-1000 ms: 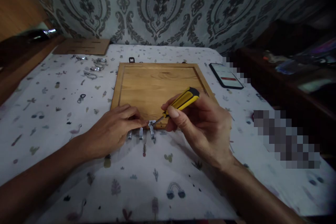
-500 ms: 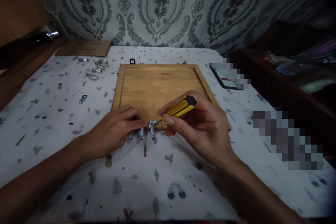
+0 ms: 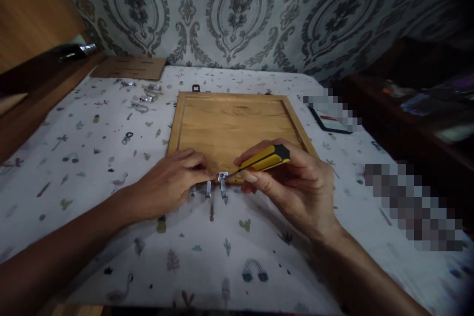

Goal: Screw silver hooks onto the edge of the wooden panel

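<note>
A framed wooden board (image 3: 237, 118) lies flat on the cloth. Along its near edge sit small silver metal latches, which stick out toward me; the rightmost metal latch (image 3: 222, 183) shows best. My left hand (image 3: 179, 180) rests over that edge, fingers curled together, with thumb and fingertip against this latch's left side. It partly covers the other latches. My right hand (image 3: 296, 187) is closed around a yellow and black screwdriver (image 3: 264, 158), held at a low slant. The screwdriver's thin shaft points left, its tip at the latch's upper plate. Any screw there is too small to make out.
Several loose silver latches (image 3: 146, 96) lie at the back left, before a cardboard piece (image 3: 129, 68). One small dark metal piece (image 3: 128, 138) is left of the board. A phone (image 3: 329, 121), partly pixelated, lies at the right. Behind the table hangs patterned fabric (image 3: 237, 19).
The whole view has shifted slightly, so things appear farther right. Both hands keep their places at the latch; the screwdriver handle has tilted a little lower.
</note>
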The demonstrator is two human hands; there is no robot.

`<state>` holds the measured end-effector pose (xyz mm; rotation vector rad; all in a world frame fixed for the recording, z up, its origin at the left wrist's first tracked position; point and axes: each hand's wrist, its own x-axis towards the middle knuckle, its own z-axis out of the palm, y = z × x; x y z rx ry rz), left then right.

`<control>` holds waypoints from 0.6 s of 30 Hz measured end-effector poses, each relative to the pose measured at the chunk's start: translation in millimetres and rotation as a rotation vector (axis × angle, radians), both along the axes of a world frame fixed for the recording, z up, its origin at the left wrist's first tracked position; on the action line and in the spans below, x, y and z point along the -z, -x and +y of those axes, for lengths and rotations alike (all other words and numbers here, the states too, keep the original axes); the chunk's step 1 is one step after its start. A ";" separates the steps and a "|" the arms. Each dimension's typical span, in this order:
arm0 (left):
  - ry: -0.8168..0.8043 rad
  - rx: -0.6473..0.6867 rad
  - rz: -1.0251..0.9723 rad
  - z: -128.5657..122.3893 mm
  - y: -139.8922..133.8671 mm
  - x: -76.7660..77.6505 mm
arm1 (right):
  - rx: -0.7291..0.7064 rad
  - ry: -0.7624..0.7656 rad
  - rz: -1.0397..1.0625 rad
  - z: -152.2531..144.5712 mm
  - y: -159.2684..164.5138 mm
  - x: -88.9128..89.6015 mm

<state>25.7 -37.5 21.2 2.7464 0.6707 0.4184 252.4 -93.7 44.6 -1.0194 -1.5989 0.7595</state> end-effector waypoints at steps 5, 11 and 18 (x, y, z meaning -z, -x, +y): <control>0.057 0.046 0.050 1.7 2.1 -7.8 | -0.002 0.010 0.030 1.1 1.9 -0.4; 0.123 0.044 0.108 0.6 0.4 -20.4 | -0.009 0.033 0.064 2.3 2.3 0.1; 0.039 -0.075 0.042 -9.8 -11.1 -12.1 | -0.018 0.050 0.093 4.3 2.7 4.1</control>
